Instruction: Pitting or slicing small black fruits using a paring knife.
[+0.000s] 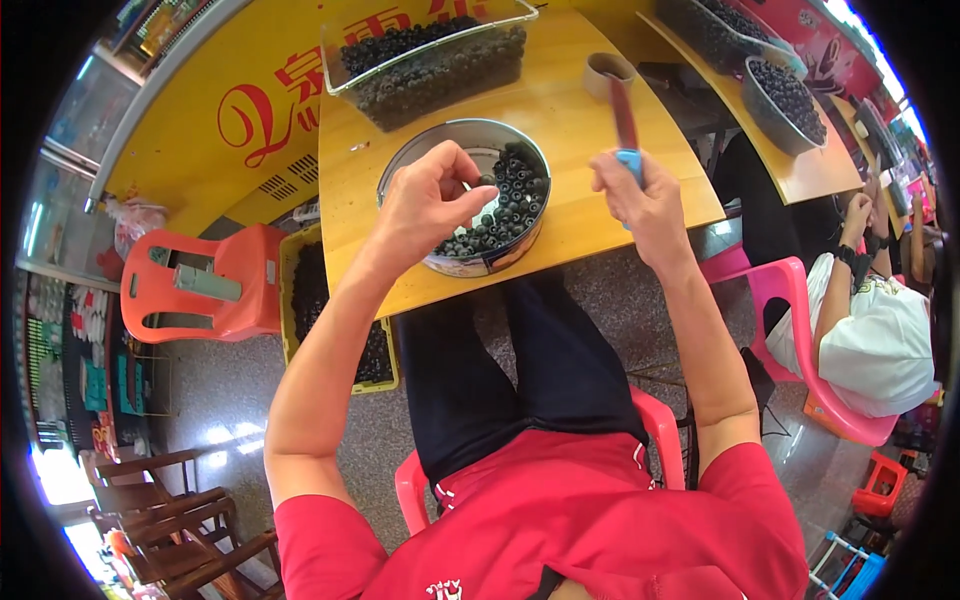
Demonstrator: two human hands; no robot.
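Observation:
My left hand (432, 200) is over a round metal tin (480, 266), thumb and fingers closed in a pinch around what seems to be one small dark round piece (487, 182). Many similar dark pieces (515, 200), some with a pale hollow end, lie along the tin's right and lower side; its pale bottom shows elsewhere. To the right of the tin, my right hand (643, 200) grips the blue handle of a knife (625, 118). Its reddish-brown blade points away from me, smeared by motion, and overlaps a small round cup (604, 72).
A clear plastic tub (440, 85) heaped with dark pieces stands at the table's (580, 235) far side. Left, a yellow crate (388, 360) sits beside an orange chair (205, 285). At right, a seated person (850, 315) works at another table with a filled bowl (790, 110).

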